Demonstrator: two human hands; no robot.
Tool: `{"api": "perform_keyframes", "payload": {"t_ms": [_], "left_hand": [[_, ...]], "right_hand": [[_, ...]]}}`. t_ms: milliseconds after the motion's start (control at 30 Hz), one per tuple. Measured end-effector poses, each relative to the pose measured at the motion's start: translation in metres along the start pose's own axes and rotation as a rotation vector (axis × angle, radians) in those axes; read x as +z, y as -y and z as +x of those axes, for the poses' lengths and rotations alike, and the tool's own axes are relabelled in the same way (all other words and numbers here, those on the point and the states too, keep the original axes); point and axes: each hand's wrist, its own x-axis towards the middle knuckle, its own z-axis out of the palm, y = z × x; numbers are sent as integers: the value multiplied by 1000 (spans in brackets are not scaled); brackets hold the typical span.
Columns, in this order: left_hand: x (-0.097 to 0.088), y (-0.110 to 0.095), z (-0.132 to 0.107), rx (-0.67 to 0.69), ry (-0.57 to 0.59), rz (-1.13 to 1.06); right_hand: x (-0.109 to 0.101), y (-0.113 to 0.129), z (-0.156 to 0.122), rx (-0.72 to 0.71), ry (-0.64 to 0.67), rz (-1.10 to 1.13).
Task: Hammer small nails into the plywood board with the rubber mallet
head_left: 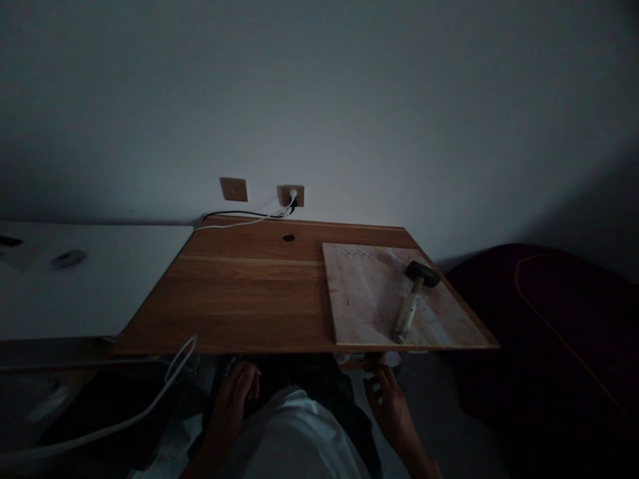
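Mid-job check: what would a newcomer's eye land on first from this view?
Most likely the hammer, lying with its dark head toward the wall on a pale board at the right of the brown table. Next, perhaps, the white cord and black cord by the wall socket behind the table. Lower down, the left hand and right hand show below the table's near edge.

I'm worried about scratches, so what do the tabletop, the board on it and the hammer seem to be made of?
Tabletop: wood or wood-look laminate, smooth; long brown grain lines show.
Board: probably wood, worn; its pale surface is blotchy and marked.
Hammer: dark, dull head, metal or rubber, too dim to tell; pale, scuffed handle, perhaps wood.
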Motion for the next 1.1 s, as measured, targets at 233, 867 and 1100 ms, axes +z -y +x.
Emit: {"api": "perform_keyframes", "payload": {"t_ms": [233,867,1100], "left_hand": [[5,3,-4,-2,15,-26],[9,6,-19,-68,83,30],[-13,26,17,-322,-282,-404]], "right_hand": [[-2,3,1,-13,-36,-7],[6,-6,-9,306,100,279],[26,-11,-7,639,28,608]]}}
